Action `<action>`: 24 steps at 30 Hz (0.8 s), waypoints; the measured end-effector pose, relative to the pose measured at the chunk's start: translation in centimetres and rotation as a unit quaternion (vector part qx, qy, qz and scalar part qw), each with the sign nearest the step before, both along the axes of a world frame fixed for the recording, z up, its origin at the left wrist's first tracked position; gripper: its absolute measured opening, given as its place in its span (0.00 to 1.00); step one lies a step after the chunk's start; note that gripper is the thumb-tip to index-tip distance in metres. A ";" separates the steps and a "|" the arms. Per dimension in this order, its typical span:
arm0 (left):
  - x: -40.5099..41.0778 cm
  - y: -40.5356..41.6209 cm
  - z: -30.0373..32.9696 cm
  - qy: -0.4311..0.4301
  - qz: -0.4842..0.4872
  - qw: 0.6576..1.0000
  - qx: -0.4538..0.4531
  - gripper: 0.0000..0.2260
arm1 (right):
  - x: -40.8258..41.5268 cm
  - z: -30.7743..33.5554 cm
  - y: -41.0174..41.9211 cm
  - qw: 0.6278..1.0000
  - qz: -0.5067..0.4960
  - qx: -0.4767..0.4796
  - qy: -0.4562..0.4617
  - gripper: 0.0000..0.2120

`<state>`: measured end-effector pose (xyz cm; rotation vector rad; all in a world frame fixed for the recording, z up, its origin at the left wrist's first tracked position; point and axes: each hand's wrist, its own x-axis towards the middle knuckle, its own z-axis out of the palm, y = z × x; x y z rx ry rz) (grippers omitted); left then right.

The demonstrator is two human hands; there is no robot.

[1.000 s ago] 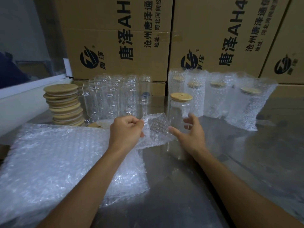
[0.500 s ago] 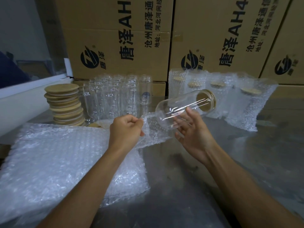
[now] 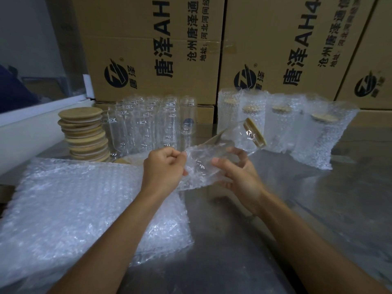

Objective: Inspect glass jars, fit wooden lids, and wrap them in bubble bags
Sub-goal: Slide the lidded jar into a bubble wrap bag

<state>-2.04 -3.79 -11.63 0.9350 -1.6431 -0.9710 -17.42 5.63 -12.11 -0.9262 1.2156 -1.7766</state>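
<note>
My right hand [image 3: 237, 175] grips a clear glass jar [image 3: 235, 143] with a wooden lid [image 3: 255, 132], tilted so the lid points up and right. The jar's bottom end sits inside the mouth of a bubble bag [image 3: 197, 166]. My left hand [image 3: 164, 168] pinches the edge of that bag just left of the jar. Both hands are held above the metal table [image 3: 244, 240].
A pile of flat bubble bags [image 3: 74, 209] lies at the left. Behind it stand a stack of wooden lids [image 3: 84, 134] and several bare glass jars [image 3: 148, 126]. Several wrapped jars [image 3: 297, 126] stand at the back right, before cardboard boxes [image 3: 159, 49].
My right hand lifted the lidded jar off the table, tipped it sideways, and pushed its bottom end into the bag that my left hand holds.
</note>
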 end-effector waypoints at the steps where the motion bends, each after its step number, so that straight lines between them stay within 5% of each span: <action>1: 0.0 0.0 -0.1 0.000 0.000 1.000 -0.008 0.10 | 0.1 -0.1 -0.1 0.999 -0.015 -0.005 0.045 0.32; 8: -0.1 0.3 0.0 -0.006 -0.001 0.994 -0.108 0.10 | 0.4 -1.3 -0.4 0.959 -0.072 -0.077 0.262 0.25; 14: 0.1 0.2 0.0 -0.015 0.005 0.990 -0.142 0.08 | 0.4 -1.5 -0.7 0.931 -0.064 -0.070 0.352 0.43; 24: 0.3 0.7 0.5 0.012 -0.011 0.983 -0.184 0.04 | -0.2 -0.1 0.1 0.876 -0.044 -0.066 0.476 0.40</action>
